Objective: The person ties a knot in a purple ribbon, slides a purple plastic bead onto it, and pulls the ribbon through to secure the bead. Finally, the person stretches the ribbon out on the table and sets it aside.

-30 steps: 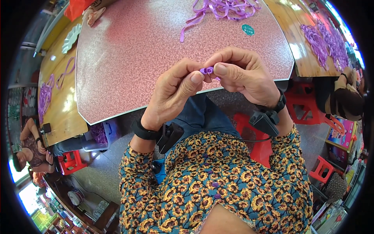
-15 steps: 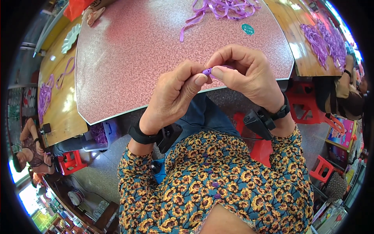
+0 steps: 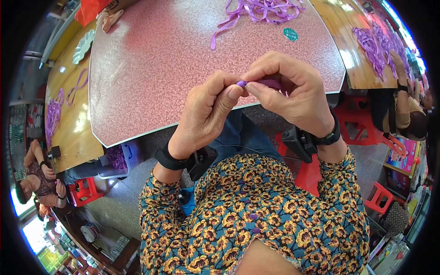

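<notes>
the left hand (image 3: 204, 107) has its grip closed on a small purple plastic fitting (image 3: 241, 84); the right hand (image 3: 295, 94) pinches just beside it, a purple strap (image 3: 273, 84) in its grip. this piece looks partway done; whether they are joined is hidden. the purple strap heap (image 3: 270, 10) may be finished or waiting, well beyond the near desk (image 3: 156, 82) edge, leaving sideways room.

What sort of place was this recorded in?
Probably a small workshop, judging by the purple straps heaped on the pink table, a second heap on the wooden table at right, and another person's hand there.
</notes>
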{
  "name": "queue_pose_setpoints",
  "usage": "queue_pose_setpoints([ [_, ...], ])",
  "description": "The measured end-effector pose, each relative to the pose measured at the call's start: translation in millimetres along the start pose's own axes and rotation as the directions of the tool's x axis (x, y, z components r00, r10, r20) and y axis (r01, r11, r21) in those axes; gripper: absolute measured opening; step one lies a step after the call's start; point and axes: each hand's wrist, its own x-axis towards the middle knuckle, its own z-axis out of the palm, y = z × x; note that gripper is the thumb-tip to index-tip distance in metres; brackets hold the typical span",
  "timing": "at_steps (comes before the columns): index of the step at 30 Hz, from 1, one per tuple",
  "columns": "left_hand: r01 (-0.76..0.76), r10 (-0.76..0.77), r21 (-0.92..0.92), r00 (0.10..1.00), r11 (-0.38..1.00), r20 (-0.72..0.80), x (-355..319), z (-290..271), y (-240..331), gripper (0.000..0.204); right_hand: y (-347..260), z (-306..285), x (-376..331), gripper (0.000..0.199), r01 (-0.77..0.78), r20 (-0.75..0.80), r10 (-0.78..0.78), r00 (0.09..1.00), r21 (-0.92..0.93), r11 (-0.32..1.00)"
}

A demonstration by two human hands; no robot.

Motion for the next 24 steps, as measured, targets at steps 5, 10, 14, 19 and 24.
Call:
queue_pose_setpoints([
  [5, 0.088, -0.089, -0.241, 0.996, 0.967, 0.007, -2.0, 5.1, -2.4, 0.024, 4.7, -1.8, -0.9, 0.014, 0.04, 0.014, -0.041, 0.999, 0.041, 0.998],
  [10, 0.177, -0.151, -0.422, 0.984, 0.889, 0.094, -2.3, 3.8, -1.2, 0.028, 6.6, -6.7, -0.1, 0.013, 0.01, 0.04, -0.016, 0.999, 0.149, 0.989],
  [14, 0.222, -0.136, -0.531, 0.971, 0.818, 0.197, -1.4, -0.4, -4.0, 0.027, 5.6, -12.3, 5.0, 0.013, 0.181, 0.091, -0.178, 0.98, -0.023, 0.983],
  [19, 0.116, -0.111, -0.167, 0.993, 0.979, 0.043, 2.2, 3.7, 4.3, 0.024, -5.3, -14.0, 7.8, 0.014, 0.328, 0.144, -0.296, 0.944, -0.369, 0.869],
  [24, -0.013, 0.006, 0.114, 0.998, 0.993, 0.057, 4.9, 1.5, 1.3, 0.018, -0.8, -13.7, 6.9, 0.011, 0.033, 0.1, -0.026, 0.995, -0.073, 0.997],
])
